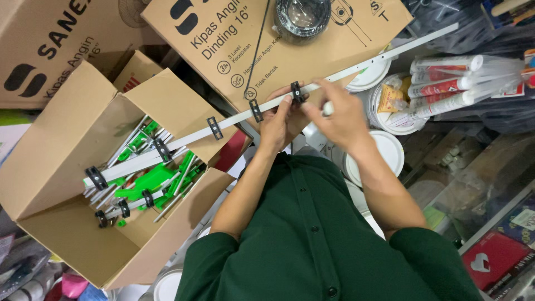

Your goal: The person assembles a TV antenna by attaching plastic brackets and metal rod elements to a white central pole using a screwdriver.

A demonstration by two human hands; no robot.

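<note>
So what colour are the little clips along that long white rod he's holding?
Black. The clips on the white rod show best in the head view, between the left hand and the open box.

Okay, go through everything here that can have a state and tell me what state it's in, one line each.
Left hand: gripping the long white rod.
Right hand: fingertips at the black clip.
Long white rod: slanted, its lower end in the cardboard box.
Black clip: seated on the rod.
Cardboard box: flaps open, holding rods and green parts.
White buckets: lids on.
Sealant tubes: lying flat, bagged.

Cluttered storeroom: cardboard boxes (50, 39), white buckets (384, 153), evenly lit.
</note>
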